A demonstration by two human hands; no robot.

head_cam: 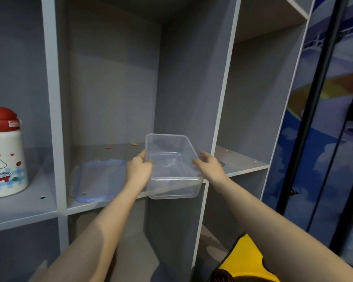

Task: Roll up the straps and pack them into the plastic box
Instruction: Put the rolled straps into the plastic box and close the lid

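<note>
Left hand point(140, 168) grips the left long wall of the plastic box point(171, 174), fingers curled round the rim, thumb on the outside. Right hand point(209, 164) holds the opposite long wall, fingers wrapped on the rim. Both forearms reach forward from the bottom of the view.

Box is clear, rectangular, open top, nothing visible inside — held at the front edge of the middle compartment of a grey shelf unit point(55, 123), its near end hanging out past the shelf edge. Cannot tell if the far end rests on the shelf board.

Just left of the box, lying flat on the same shelf board: a clear lid point(100, 180) with blue rim. Two small flat scraps, one red point(109, 147), one yellow point(133, 143), lie further back on that board.

Left compartment — white bottle point(5, 159) with red cap and cartoon print, upright.

Bottom right: yellow fabric point(247, 257). Far right: blue printed panel point(314, 139), black pole across it.
</note>
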